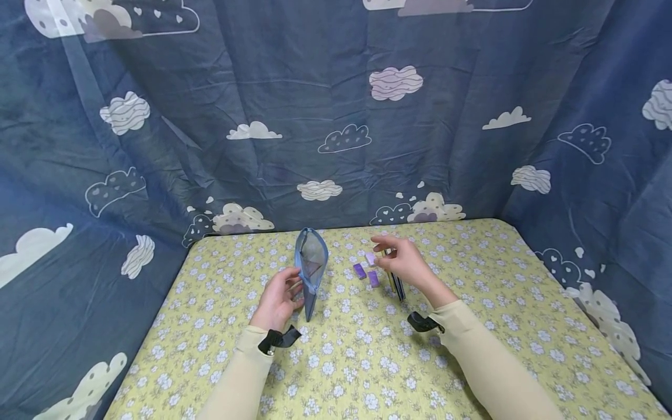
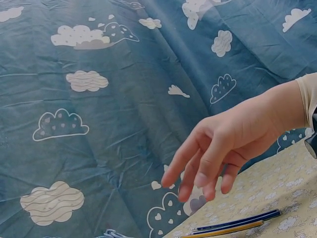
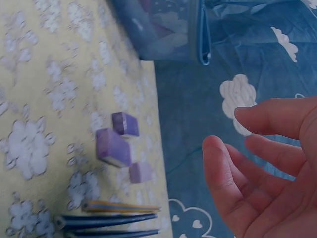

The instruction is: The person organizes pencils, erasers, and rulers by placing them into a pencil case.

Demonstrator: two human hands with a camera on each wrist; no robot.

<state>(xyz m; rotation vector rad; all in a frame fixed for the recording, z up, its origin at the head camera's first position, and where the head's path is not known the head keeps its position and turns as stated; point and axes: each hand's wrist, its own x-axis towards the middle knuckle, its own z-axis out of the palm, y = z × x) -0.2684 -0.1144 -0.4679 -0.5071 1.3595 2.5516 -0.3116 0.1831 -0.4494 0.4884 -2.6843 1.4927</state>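
- Your right hand (image 1: 403, 263) is empty, thumb and fingers parted, fingertips drooping.
- Beneath it lie the pencils (image 1: 400, 289), long axis running away from you; the purple blocks (image 1: 373, 279) sit just left of them, nearer this hand than the other.
- Farther left, your left hand (image 1: 278, 297) grips the mesh pouch (image 1: 313, 265) by its left side, mouth gaping upward.
- Both forearms angle inward over the flowered cloth (image 1: 336, 361).
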